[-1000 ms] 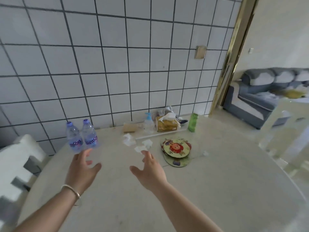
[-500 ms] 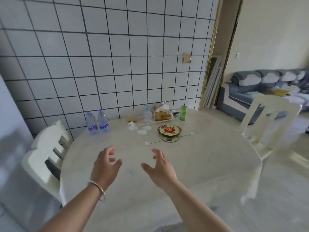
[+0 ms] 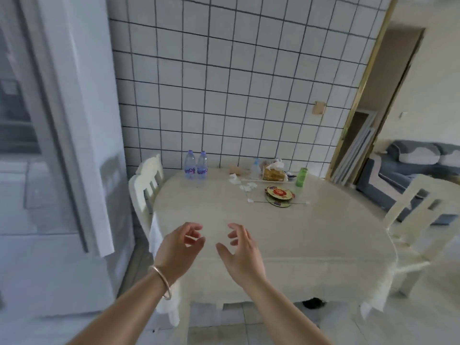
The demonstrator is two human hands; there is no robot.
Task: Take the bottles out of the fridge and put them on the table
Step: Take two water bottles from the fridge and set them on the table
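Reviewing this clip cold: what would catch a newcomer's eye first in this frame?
First the two bare hands in the foreground, the left hand with a thin metal bangle and the right hand, both loosely curled and holding nothing. Next, two clear plastic water bottles with purple caps stand side by side at the far left edge of the cream oval table, by the tiled wall. A white fridge fills the left side.

Purple-labelled clear bottles (image 3: 196, 165), cream table (image 3: 323, 235), white grid-tiled wall (image 3: 236, 83), green cup (image 3: 301, 177)

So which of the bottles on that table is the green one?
The green bottle stands alone at the right end of the clutter by the wall. The two water bottles at the left end are clear, with purple caps and labels.
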